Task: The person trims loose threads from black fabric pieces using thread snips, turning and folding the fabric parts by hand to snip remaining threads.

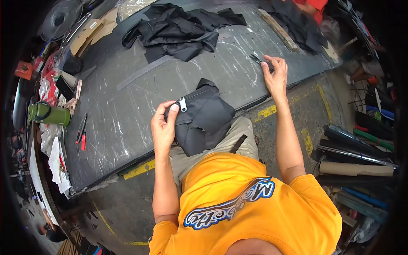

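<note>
A black fabric pouch (pixel 208 114) with a zipper and a pale zipper pull (pixel 183 104) rests against my lap at the table's edge. My left hand (pixel 164 123) pinches its left side, thumb on the fabric close to the pull. Farther right, over the table edge, my right hand (pixel 276 75) is curled around small dark thread snips (pixel 256 58), whose tips stick out past the thumb and forefinger. The palm hides the rest of the snips.
Crumpled black fabric (pixel 178 32) lies at the back of the dark table (pixel 114 136). A wooden bar (pixel 278 30) sits far right. On the left are a green flask (pixel 49 114), a red-and-black cutter (pixel 82 138) and cardboard (pixel 91 36). Another person's red sleeve (pixel 313 7) shows beyond.
</note>
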Demonstrator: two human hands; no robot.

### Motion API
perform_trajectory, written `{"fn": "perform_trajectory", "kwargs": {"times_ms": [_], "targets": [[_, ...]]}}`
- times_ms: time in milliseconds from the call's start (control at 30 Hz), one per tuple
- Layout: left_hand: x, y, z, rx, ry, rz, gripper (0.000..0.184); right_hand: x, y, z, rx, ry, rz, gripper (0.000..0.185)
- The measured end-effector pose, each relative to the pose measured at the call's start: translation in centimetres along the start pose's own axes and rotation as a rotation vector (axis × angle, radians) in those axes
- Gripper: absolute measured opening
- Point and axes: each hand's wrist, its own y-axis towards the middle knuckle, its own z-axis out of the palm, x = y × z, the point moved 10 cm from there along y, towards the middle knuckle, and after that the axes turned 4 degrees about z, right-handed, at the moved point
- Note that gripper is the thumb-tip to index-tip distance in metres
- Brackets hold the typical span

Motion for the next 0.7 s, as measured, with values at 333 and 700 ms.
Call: {"fn": "perform_trajectory", "kwargs": {"times_ms": [333,700], "targets": [[-5.3,1.5,-2.2,0.146,-0.367,0.004,0.023,6.0,-2.7,1.1,0.464,0.794,0.228,0.02],[-8.9,4.2,-1.3,0.354,-0.377,0.04,0.023,21.7,-11.5,3.4,1.513,2.204,0.417,0.051]]}}
